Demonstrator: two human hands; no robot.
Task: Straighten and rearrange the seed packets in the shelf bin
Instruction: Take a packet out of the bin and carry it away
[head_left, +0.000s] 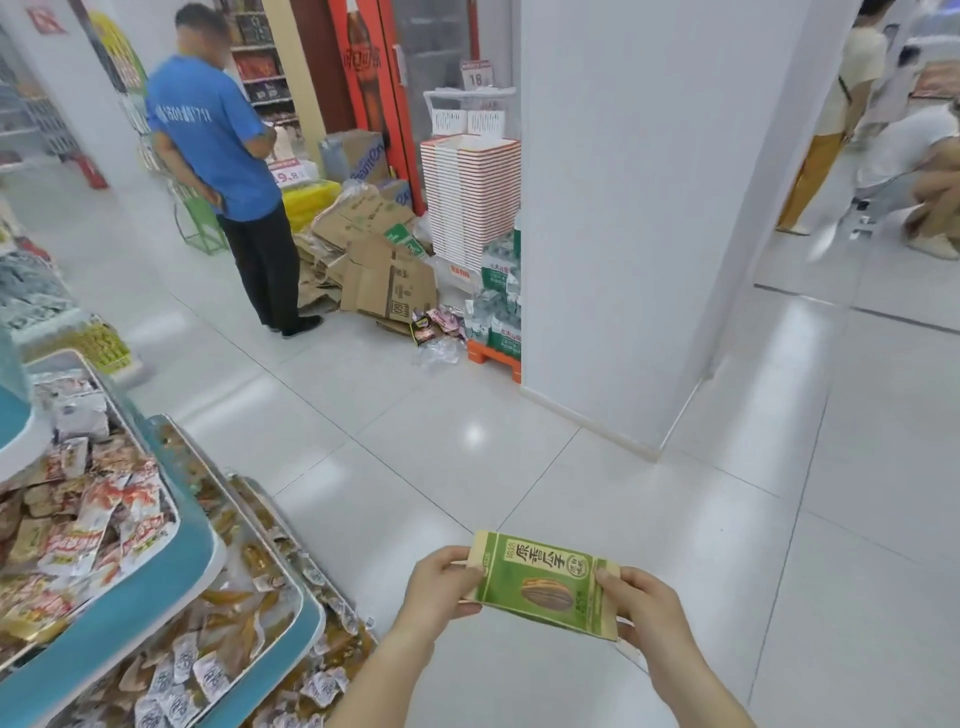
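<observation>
A green and tan seed packet (540, 579) with a sunflower seed picture is held flat over the floor tiles at the bottom centre. My left hand (441, 584) grips its left end with curled fingers. My right hand (641, 608) grips its right end, thumb on top. Tiered shelf bins with teal rims (156, 613) stand at the lower left, filled with several small snack packets. No other seed packets like the one I hold are visible in those bins.
A white pillar (623, 218) rises ahead on the right. A person in a blue shirt (218, 140) stands by flattened cardboard boxes (374, 260) and stacked baskets (470, 192). Two more people are at the far right. Open tiled floor lies ahead.
</observation>
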